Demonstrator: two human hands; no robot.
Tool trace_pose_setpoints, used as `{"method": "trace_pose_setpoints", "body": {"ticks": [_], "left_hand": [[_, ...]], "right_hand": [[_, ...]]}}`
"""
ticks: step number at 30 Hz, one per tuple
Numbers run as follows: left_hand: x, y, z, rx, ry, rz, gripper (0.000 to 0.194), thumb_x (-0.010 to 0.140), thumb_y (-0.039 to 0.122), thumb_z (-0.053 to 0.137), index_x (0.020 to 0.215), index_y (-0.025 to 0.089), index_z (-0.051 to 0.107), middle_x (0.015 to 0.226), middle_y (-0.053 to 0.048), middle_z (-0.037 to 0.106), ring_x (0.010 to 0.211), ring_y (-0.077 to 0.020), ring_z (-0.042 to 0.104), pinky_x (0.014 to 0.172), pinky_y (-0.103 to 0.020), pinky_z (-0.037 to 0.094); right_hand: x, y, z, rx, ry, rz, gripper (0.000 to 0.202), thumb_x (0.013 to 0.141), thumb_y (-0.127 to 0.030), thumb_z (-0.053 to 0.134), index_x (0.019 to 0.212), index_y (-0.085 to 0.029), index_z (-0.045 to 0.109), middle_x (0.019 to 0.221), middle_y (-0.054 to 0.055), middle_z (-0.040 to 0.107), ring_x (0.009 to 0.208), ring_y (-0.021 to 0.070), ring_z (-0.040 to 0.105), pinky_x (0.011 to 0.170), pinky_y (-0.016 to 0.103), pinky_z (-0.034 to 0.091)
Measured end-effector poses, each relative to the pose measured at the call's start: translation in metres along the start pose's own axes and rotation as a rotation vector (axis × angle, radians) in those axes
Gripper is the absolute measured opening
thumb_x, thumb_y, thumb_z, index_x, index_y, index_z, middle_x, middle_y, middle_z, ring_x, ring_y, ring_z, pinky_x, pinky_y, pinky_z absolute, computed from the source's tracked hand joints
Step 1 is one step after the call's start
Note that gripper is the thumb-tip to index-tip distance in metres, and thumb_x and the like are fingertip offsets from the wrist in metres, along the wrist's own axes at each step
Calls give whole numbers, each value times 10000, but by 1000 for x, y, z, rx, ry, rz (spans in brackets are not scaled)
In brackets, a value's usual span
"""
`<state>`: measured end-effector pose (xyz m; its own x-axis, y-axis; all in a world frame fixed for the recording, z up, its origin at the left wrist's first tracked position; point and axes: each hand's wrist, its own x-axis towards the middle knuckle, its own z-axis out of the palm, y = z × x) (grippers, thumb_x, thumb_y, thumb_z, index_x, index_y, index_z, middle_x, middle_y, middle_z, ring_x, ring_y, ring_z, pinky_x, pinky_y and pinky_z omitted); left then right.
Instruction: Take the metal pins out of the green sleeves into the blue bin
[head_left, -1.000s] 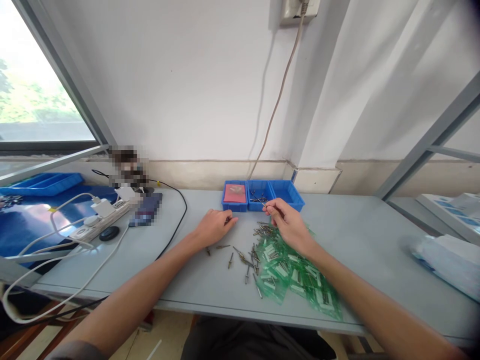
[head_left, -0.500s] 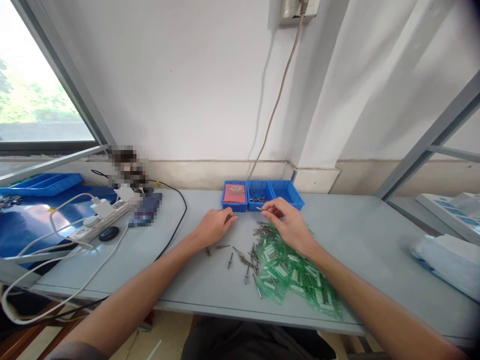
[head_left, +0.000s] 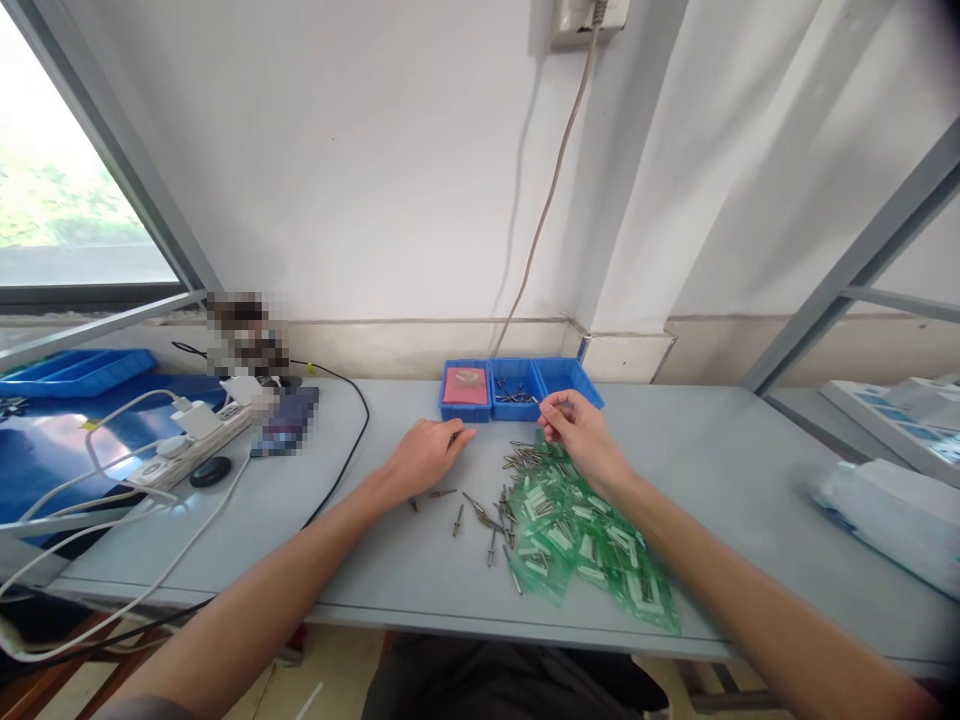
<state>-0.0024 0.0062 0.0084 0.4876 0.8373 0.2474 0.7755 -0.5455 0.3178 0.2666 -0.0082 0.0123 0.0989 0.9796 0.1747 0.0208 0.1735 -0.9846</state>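
Straight ahead of us, a broad white wall (head_left: pixel 337 200) fills most of the view, and along its foot runs a beige tile band (head_left: pixel 360 345), right behind the grey desk (head_left: pixel 735 460). Over on our left, daylight pours through a window (head_left: pixel 52 110), almost pure white up top, blurred greenery (head_left: pixel 60 190) lower down, a grey window frame (head_left: pixel 115 155) slanting past it! To our right the wall steps out into a pillar (head_left: pixel 637 250), soft shadows beyond. High up we've got a white socket (head_left: pixel 589 22), its cord (head_left: pixel 551 190) trailing down. Far right, a metal frame (head_left: pixel 855 265) slopes; below, we catch pale floor (head_left: pixel 341 665).
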Motion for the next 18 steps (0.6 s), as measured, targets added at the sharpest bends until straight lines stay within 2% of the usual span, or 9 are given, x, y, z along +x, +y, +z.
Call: {"method": "trace_pose_setpoints", "body": {"ticks": [9,18], "left_hand": [[-2,1,4,20,-18,12,371,1121,430,379,902,224,598,797,-34,691,754,-234,643,708,-319,349],[-3,7,0,-38,-27,7,282,1102,374,438,929,212,590,895,-43,719,805,-229,644,741,-323,377]], "right_hand": [[3,6,1,28,-5,-42,456,799,-627,806,925,-222,639,823,24,682,713,162,623,708,336,559],[2,7,2,168,21,29,428,750,-547,888,942,-222,688,870,31,702,752,165,654,776,354,592]]}}
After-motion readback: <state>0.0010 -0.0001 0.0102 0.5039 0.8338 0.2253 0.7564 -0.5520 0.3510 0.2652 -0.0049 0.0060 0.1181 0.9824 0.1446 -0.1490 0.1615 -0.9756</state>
